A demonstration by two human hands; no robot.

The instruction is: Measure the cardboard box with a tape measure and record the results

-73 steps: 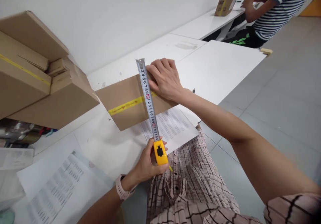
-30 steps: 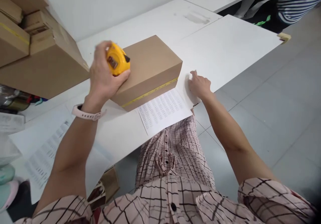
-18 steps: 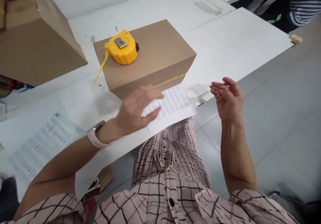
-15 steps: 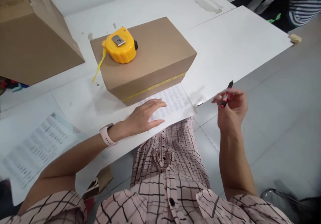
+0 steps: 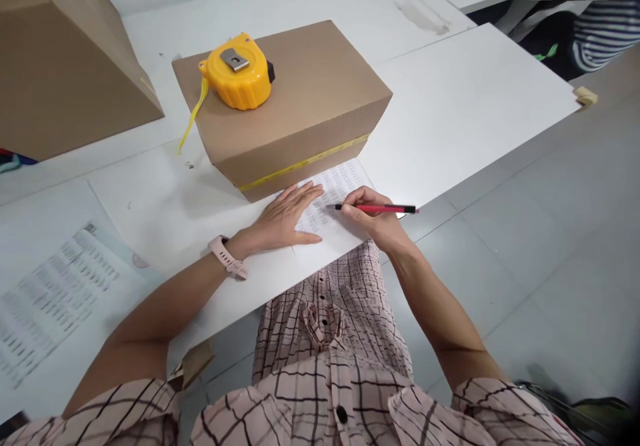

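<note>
My left hand [image 5: 286, 218] lies flat with fingers spread on a printed sheet of paper [image 5: 345, 178]. In my right hand [image 5: 377, 218] is a red and black pen [image 5: 385, 209], its tip pointing left, at or just over the sheet's printed rows. Behind the sheet sits a closed cardboard box [image 5: 310, 86], with a yellow measuring strip [image 5: 305, 161] running along its front side. On top of the box rests a yellow tape measure [image 5: 240, 73] with a metal clip and a hanging yellow strap.
A larger cardboard box [image 5: 65, 66] stands at the back left of the white table [image 5: 450, 106]. Other printed sheets [image 5: 60, 293] lie at the left. A person in a striped sleeve [image 5: 605, 36] is at the far right. Under the table is a small open carton [image 5: 195, 365].
My right hand has swung left from beyond the table edge to the printed sheet, and the pen has turned from upright to nearly level. My left hand stays on the paper.
</note>
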